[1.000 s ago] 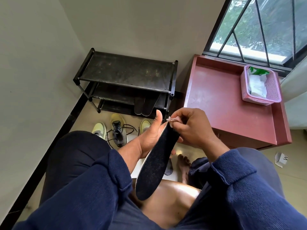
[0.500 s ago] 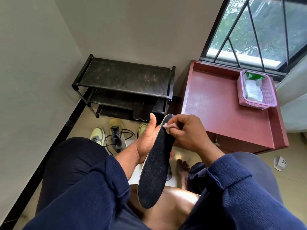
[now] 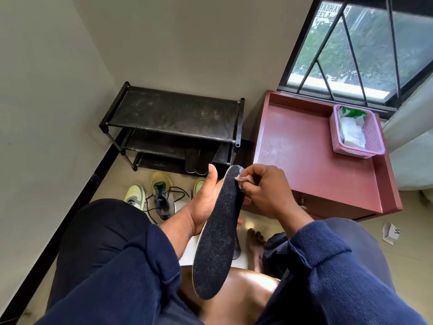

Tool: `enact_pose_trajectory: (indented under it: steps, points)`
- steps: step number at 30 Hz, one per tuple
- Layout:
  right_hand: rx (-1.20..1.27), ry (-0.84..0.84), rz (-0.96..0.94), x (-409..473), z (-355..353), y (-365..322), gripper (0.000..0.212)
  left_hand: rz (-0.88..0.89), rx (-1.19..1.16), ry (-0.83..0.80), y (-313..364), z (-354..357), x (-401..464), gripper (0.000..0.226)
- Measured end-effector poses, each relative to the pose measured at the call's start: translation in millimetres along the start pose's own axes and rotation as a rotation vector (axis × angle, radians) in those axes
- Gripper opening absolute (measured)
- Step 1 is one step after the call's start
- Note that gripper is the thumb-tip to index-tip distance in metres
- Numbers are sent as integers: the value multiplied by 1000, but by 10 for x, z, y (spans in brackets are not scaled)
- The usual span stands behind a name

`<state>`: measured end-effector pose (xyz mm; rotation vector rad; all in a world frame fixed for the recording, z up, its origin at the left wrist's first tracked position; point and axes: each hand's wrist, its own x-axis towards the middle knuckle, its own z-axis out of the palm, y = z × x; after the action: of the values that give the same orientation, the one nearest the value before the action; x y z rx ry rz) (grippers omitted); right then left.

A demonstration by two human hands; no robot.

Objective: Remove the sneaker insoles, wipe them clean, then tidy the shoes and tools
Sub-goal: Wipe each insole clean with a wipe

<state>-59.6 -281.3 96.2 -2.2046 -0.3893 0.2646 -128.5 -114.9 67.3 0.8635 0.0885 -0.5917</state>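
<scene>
Your left hand [image 3: 202, 202] cups the dark insole [image 3: 216, 233] from behind, thumb up along its edge, fingers wrapped under it. The insole's long axis runs from 12 o'clock at the toe down to 6 o'clock at the heel, which hangs over your lap. Your right hand [image 3: 264, 191] pinches a small pale wipe [image 3: 242, 178] against the toe end (the top tip, at about 1 o'clock from your left palm). I judge the unwiped length lies toward 6 o'clock, so your right hand is the nearer one to travel down it. The sneakers [image 3: 161, 195] wait on the floor at 11 o'clock.
</scene>
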Motion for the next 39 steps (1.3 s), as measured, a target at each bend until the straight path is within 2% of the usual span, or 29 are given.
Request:
enact_pose_trajectory:
  steps: [3, 4, 7, 9, 14, 19, 23, 28, 33, 39]
  points:
    - [-1, -179, -64, -41, -16, -16, 18, 7, -15, 16, 3, 8, 16, 100]
    - [-9, -188, -71, -41, -24, -20, 18, 16, -24, 14, 2, 9, 20, 99]
    - [-33, -12, -7, 16, -26, 27, 15, 30, -57, -3, 20, 15, 16, 94]
    - [-63, 39, 21, 32, -29, 41, 16, 35, -51, 6, 31, 28, 8, 98]
    - [-51, -200, -19, -2, -66, 32, 17, 71, -64, 28, 34, 44, 27, 94]
    - [-69, 42, 42, 64, -66, 85, 17, 71, -25, 30, 62, 62, 41, 86]
    - [-35, -50, 44, 47, -62, 68, 13, 81, -23, 33, 60, 64, 34, 83]
    - [-25, 145, 109, 122, -73, 141, 13, 52, -35, 21, 19, 36, 64, 90]
    - [76, 146, 130, 91, -51, 80, 11, 13, 95, 77, -55, -30, 77, 91]
    - [149, 146, 192, 107, -33, 113, 9, -16, 117, 80, -90, -32, 90, 92]
